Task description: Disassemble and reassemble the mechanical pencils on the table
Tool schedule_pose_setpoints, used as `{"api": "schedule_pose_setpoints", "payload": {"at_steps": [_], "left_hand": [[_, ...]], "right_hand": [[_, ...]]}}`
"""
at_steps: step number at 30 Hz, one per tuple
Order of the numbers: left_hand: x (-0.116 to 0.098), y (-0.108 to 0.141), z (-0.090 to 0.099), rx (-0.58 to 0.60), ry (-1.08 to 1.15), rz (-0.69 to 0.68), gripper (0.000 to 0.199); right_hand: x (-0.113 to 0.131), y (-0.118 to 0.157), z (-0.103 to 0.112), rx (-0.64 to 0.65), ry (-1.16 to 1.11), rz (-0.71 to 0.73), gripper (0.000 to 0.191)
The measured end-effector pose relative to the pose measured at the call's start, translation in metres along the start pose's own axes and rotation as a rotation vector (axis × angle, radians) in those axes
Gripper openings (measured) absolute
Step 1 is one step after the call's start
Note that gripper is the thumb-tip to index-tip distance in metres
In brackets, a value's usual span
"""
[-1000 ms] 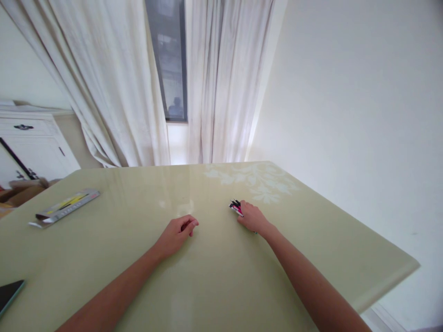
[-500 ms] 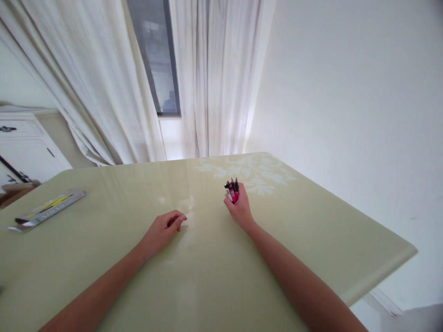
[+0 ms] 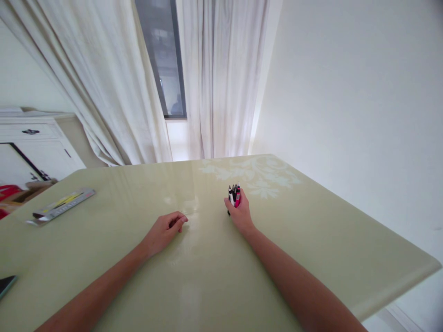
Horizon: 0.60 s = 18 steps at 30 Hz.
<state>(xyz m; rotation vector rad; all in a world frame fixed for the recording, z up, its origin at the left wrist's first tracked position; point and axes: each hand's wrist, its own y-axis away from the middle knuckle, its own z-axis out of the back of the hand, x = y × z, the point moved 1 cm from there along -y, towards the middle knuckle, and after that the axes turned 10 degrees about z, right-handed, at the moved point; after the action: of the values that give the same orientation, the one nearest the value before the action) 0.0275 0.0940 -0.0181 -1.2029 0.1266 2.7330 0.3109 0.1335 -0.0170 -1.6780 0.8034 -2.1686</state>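
Glossy pale-green, the smooth desk (image 3: pixel 207 286) carries a whitish leafy pattern (image 3: pixel 254 173) by its far right corner. Inward from that corner, short of the pattern, the right hand (image 3: pixel 242 213) is wrapped around a bundle of slim pens (image 3: pixel 235 195), black, white and pink, their narrow ends toward the far edge. Near the middle, the left hand (image 3: pixel 166 230) rests on its side, fingers curled into a loose fist. Toward the left edge lies a long, thin-walled box (image 3: pixel 65 206), grey and yellow, its flap open at the near end.
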Motion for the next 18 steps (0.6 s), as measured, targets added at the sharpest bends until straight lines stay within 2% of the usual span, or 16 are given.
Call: {"api": "schedule_pose_setpoints", "payload": {"at_steps": [7,18], "left_hand": [[-0.002,-0.001,0.001,-0.005,0.011,-0.002,0.041],[-0.001,-0.005,0.0,-0.03,0.03,0.008,0.042]], "right_hand": [[-0.002,0.003,-0.003,0.045,0.019,-0.04,0.03],[0.008,0.01,-0.005,0.129,0.046,-0.02,0.029]]}}
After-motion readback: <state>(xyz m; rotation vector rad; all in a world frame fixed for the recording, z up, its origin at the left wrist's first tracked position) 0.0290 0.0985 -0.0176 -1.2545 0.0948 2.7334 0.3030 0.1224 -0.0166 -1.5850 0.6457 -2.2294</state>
